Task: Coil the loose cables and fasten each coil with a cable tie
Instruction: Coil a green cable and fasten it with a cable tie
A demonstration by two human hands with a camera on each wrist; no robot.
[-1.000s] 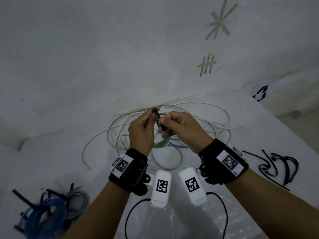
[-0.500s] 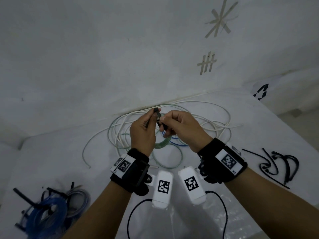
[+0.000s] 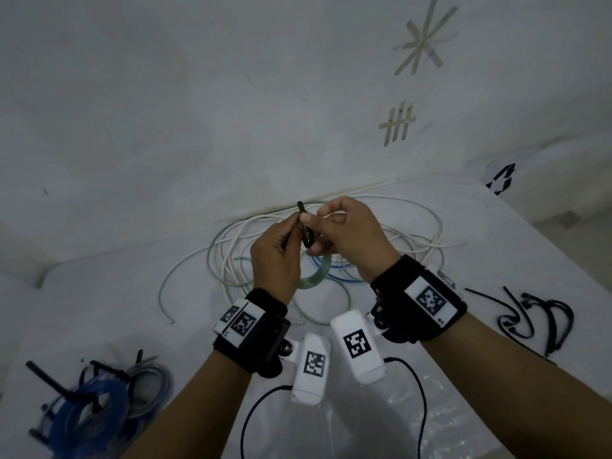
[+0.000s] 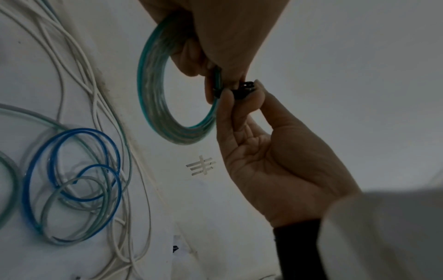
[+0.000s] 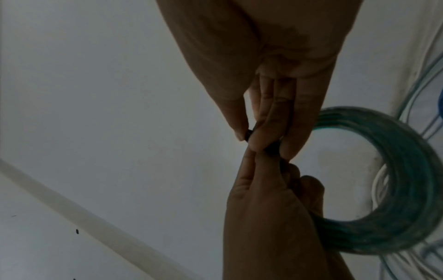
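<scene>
Fingers hide most of the black cable tie [image 3: 304, 226]; only its tip above the knuckles and a short loop between the hands show. Raised above the bench [image 3: 99, 293], both hands meet fingertip to fingertip. The left hand [image 3: 275, 260] grips the teal coil [image 4: 153, 94], which hangs below and behind it, and pinches the tie. The right hand [image 3: 351, 236] pinches the tie's head against the coil. Loose white, green and blue cables [image 3: 397, 233] lie on the bench beneath, partly covered by the hands.
</scene>
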